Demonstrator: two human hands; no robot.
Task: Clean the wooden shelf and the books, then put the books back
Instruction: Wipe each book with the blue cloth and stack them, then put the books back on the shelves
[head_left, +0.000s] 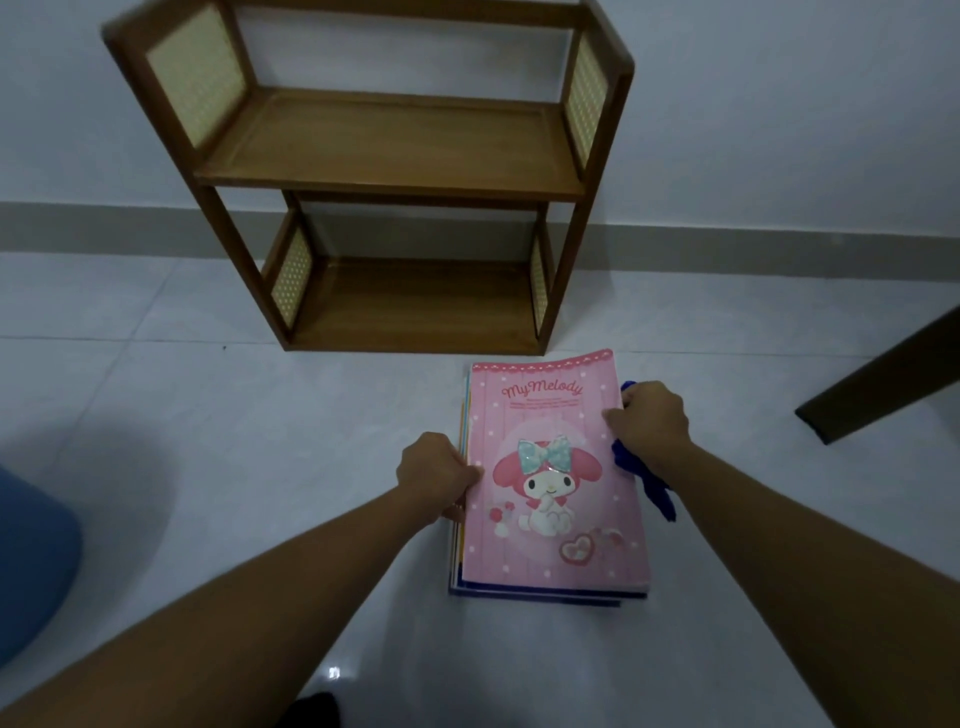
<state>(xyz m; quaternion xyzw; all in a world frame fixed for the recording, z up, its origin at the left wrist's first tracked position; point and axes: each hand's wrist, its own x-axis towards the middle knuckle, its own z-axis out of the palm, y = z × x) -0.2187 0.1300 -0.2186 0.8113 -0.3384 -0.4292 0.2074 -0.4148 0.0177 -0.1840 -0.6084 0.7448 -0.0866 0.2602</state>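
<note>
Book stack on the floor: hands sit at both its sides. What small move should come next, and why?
Probably lift the book stack toward the wooden shelf: the left hand grips its left edge, the right hand, holding the blue cloth, meets its right edge, and both boards lie bare.

Stack of books (540, 597) under the pink My Melody book (550, 467) shows only edges; blue cloth (655, 491) mostly hidden behind the right hand (652, 421); brown wooden shelf (384, 140) top's cut off.
</note>
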